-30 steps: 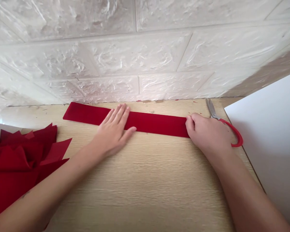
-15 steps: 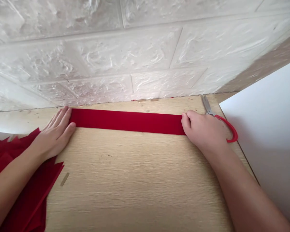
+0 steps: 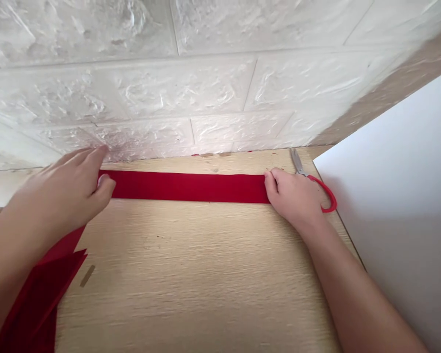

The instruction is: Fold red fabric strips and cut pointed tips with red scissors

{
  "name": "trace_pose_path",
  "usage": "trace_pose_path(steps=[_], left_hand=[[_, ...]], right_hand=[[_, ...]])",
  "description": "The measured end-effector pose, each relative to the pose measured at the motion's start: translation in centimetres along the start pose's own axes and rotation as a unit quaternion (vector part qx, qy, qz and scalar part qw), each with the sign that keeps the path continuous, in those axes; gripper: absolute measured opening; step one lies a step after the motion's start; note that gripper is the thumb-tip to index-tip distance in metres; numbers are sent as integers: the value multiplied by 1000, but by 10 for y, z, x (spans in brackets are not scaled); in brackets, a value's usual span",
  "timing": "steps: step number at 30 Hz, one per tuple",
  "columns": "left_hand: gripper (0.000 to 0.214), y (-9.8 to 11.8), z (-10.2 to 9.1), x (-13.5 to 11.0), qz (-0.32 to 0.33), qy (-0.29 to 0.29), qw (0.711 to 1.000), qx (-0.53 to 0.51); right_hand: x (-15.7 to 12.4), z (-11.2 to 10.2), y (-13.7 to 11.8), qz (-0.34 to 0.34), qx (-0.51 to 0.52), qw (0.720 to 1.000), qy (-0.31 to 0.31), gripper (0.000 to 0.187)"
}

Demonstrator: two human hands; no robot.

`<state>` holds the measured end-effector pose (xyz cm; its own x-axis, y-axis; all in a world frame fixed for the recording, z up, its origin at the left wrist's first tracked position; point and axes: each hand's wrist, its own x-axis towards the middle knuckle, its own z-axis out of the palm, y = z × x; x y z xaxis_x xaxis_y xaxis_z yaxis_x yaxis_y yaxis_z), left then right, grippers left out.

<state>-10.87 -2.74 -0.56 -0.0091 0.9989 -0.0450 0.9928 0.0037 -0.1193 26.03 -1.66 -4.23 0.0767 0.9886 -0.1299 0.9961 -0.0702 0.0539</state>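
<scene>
Crosswise, red felt strip on wood-grain tabletop, right hand pinching one end, left hand curled at the other

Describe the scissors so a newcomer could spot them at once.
On the light wood-grain tabletop below the white brick-textured wall, a red fabric strip lies flat. Past its right end, beside the right hand, lie the scissors: steel blades pointing toward the wall, red loop handle, the only tool visible.

Up off the table now, no longer pressed flat: left hand, curled, thumb at the end of the red strip
</scene>
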Motion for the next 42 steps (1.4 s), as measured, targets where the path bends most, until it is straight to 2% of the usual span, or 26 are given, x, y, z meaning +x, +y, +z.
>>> trace_pose_path(steps=[1,3,5,6,8,10,13,15,21,27,32,35,37,39,42], left_hand=[[78,14,-8,2,35,13,999,-24],[75,48,-19,9,144,1,985,-99],[67,83,-20,19,266,-64,950,-153],[64,98,-19,26,316,-76,930,-172],[60,121,-14,42,351,-94,910,-201],[55,135,-10,57,350,-139,895,-239],[41,139,-11,72,360,-205,873,-257],[37,135,-14,76,366,-220,870,-248],[36,111,-22,69,336,-232,881,-237],[37,102,-13,68,319,-249,893,-199],[37,121,-16,66,338,-216,886,-232],[38,144,-22,64,370,-183,865,-284],[32,160,-22,63,408,-152,845,-309],[24,174,-20,64,432,-120,828,-337],[25,186,-12,65,420,-96,819,-380]], right_hand=[[0,1,1,1,11,1000,10,41],[0,3,4,10,35,999,36,39],[-1,6,7,15,55,996,73,35],[-1,8,8,14,65,993,98,34],[-3,11,10,-3,90,984,156,32],[-4,14,11,-32,124,969,214,32],[-4,16,14,-67,175,945,266,33],[-4,16,15,-76,195,937,279,33],[-4,21,4,-104,242,932,249,34],[0,28,-7,-135,241,930,241,35],[0,25,-2,-195,222,909,294,36],[-1,22,0,-235,206,888,338,36],[-2,22,0,-249,201,877,359,36],[-2,22,0,-243,210,873,366,36],[-3,22,3,-207,241,880,353,35]])
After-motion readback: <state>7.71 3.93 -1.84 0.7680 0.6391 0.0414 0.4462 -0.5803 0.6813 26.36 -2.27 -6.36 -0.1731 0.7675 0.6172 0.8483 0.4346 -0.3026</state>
